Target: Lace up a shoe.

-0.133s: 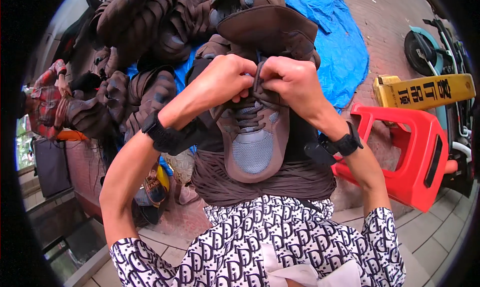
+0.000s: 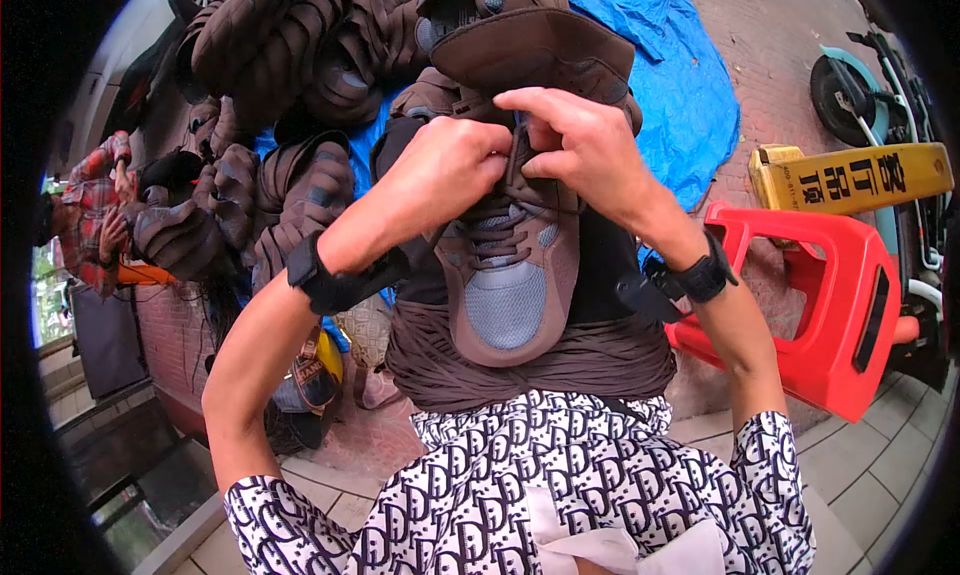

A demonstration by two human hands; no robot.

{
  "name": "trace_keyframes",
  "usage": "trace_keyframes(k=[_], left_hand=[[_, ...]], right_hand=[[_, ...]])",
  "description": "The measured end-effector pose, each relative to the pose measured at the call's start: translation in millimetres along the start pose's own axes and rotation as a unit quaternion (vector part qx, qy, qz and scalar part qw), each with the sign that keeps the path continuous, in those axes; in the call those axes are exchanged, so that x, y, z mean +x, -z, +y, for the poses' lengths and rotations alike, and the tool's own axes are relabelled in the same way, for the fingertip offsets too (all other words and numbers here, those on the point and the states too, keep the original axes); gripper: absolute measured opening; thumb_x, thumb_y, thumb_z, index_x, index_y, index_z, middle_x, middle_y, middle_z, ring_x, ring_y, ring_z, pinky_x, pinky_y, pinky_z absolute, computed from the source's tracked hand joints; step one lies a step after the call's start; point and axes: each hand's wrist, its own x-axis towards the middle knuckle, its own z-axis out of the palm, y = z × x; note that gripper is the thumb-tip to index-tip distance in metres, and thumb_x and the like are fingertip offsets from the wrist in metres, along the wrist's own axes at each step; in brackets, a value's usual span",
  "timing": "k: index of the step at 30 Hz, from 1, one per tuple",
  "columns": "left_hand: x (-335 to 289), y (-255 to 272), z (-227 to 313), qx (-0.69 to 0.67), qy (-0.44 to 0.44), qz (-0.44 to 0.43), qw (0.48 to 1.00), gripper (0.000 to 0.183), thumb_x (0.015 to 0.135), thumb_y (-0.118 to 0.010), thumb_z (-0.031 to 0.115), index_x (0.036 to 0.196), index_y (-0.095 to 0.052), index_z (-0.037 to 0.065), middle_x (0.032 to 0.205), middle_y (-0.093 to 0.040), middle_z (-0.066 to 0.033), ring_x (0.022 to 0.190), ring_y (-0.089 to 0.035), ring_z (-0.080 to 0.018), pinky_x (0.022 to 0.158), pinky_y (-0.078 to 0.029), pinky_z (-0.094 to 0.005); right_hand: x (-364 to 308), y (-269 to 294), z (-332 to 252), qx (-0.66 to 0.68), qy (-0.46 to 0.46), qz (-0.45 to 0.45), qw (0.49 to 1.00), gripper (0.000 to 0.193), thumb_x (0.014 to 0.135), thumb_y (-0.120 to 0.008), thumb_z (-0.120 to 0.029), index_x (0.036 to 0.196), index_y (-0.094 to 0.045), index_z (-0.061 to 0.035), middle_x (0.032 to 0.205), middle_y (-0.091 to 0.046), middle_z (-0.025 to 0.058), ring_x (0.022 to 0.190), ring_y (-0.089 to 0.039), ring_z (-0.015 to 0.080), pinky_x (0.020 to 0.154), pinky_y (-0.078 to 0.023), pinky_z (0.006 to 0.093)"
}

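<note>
A brown sneaker (image 2: 508, 305) with a blue-grey mesh toe rests on my lap, its toe pointing toward me. Brown laces (image 2: 497, 237) cross its tongue. Above the upper eyelets, my left hand (image 2: 455, 165) is closed, pinching a shoelace. Across from it, my right hand (image 2: 580, 145) has its index finger stretched out and its thumb apart, close beside the standing lace (image 2: 519, 155). Its curled lower fingers are partly hidden. A thick bundle of brown laces (image 2: 530, 375) lies over my lap beneath the toe. Another brown shoe (image 2: 530, 50) sits just beyond my hands.
Heaps of brown shoes (image 2: 260, 55) fill the far left, partly on a blue tarp (image 2: 690, 95). A person in a checked shirt (image 2: 95, 215) works at the left. To my right stand a red plastic stool (image 2: 830, 315), a yellow box (image 2: 850, 180) and a scooter wheel (image 2: 840, 100).
My right hand's index finger has lifted and straightened away from its thumb. My left hand has shifted slightly and stays closed. The other person's hands have moved a little.
</note>
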Motion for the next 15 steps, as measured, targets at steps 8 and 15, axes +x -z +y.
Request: trace_keyframes(k=[8,15], left_hand=[[-59.0,24.0,8.4,0.148,-0.101,0.190,0.965,0.009,0.076,-0.055,-0.001,0.084,-0.059,0.000,0.075,-0.058,-0.0157,0.067,-0.058,-0.0292,0.060,-0.046,-0.0324],[-55.1,35.0,28.2,0.229,-0.187,0.313,0.903,0.013,0.073,-0.058,-0.006,0.085,-0.060,0.000,0.074,-0.059,-0.0115,0.065,-0.058,-0.0241,0.057,-0.046,-0.0293]], right_hand=[[9.9,0.2,1.3,0.003,0.057,-0.077,0.995,0.030,0.057,-0.067,-0.002,0.087,-0.061,-0.0021,0.071,-0.050,0.0062,0.063,-0.050,0.0167,0.057,-0.042,0.0272],[33.7,-10.0,-35.0,0.254,0.010,-0.049,0.966,0.023,0.064,-0.068,-0.008,0.086,-0.066,0.0006,0.075,-0.061,0.0048,0.061,-0.055,0.0116,0.056,-0.045,0.0248]])
